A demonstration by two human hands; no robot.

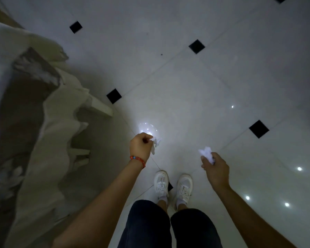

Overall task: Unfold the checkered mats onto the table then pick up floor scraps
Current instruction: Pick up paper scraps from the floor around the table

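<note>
- Table (pixel 16 108) — far left of the white shoes (pixel 172 187), draped in a pale cloth (pixel 48 140); details blurred, no checkered pattern can be made out.
- Left hand (pixel 140 147) — above and left of the shoes, red bead bracelet (pixel 138 160) at the wrist; fingers curled tight on a white crumpled scrap (pixel 156 142).
- Shoes — a pair, standing on the pale tiled floor (pixel 222 77) with black diamond insets.
- Right hand (pixel 216 169) — above and right of the shoes; fingers closed around a second white scrap (pixel 207 153), which sticks out beyond the fingertips.
</note>
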